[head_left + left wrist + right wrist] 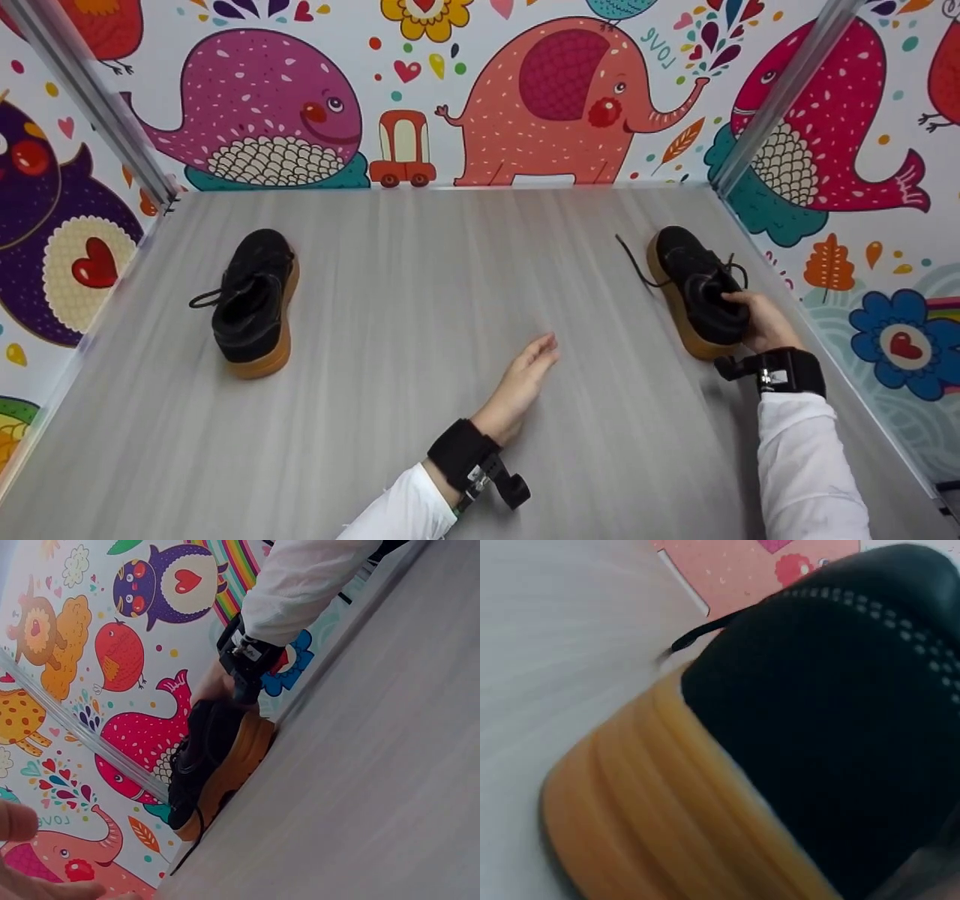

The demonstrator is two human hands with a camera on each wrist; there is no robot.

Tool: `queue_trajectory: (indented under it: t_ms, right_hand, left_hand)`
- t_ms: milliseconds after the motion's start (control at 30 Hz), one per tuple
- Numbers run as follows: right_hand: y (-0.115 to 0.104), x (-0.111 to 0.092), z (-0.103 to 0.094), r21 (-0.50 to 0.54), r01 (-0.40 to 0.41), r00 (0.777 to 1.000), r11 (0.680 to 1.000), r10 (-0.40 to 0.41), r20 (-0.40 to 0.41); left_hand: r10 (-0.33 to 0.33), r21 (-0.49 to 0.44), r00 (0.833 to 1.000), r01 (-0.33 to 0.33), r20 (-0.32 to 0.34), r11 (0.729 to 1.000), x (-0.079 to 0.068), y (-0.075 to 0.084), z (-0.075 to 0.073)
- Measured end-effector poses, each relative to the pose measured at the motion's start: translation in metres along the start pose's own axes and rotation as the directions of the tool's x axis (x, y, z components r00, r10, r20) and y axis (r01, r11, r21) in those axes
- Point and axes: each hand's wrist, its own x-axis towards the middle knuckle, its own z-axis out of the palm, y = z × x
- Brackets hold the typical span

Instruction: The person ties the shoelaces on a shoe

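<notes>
Black with a tan sole, the gripped shoe [686, 289] sits near the right edge of the grey surface [450, 300], toe toward the back wall [420, 67]. Right hand [769, 326]: clamped on the heel collar, thumb at the opening. Left hand [516, 384]: extended, holding nothing. Probable fault: lifting by the collar alone may let the toe droop and the shoe twist free. The loose lace [634, 259] (free end trailing leftward) could catch beneath the sole. Second shoe [255, 300]: well apart, at left. Patterned side wall [862, 259] and metal post [787, 94] would limit rightward clearance.
</notes>
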Motion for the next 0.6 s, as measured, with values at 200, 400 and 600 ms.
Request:
queue_trajectory:
  t_ms: [200, 400, 600]
  right_hand:
    - [-0.0024, 0.0083, -0.0003, -0.07, -0.02, 1.0, 0.997, 0.021, 0.003]
    - [-0.004, 0.0049, 0.0023, 0.045, -0.028, 1.0, 0.999, 0.028, -0.003]
    - [-0.0049, 0.0022, 0.0034, 0.141, -0.013, 0.999, 0.99, 0.02, -0.044]
  left_hand:
    - [0.014, 0.001, 1.0, -0.014, 0.006, 1.0, -0.002, 0.0004, -0.0018]
    - [0.015, 0.001, 1.0, -0.015, -0.008, 1.0, -0.0027, 0.0022, -0.0017]
    - [0.004, -0.011, 1.0, -0.005, -0.025, 1.0, -0.002, 0.0038, -0.0055]
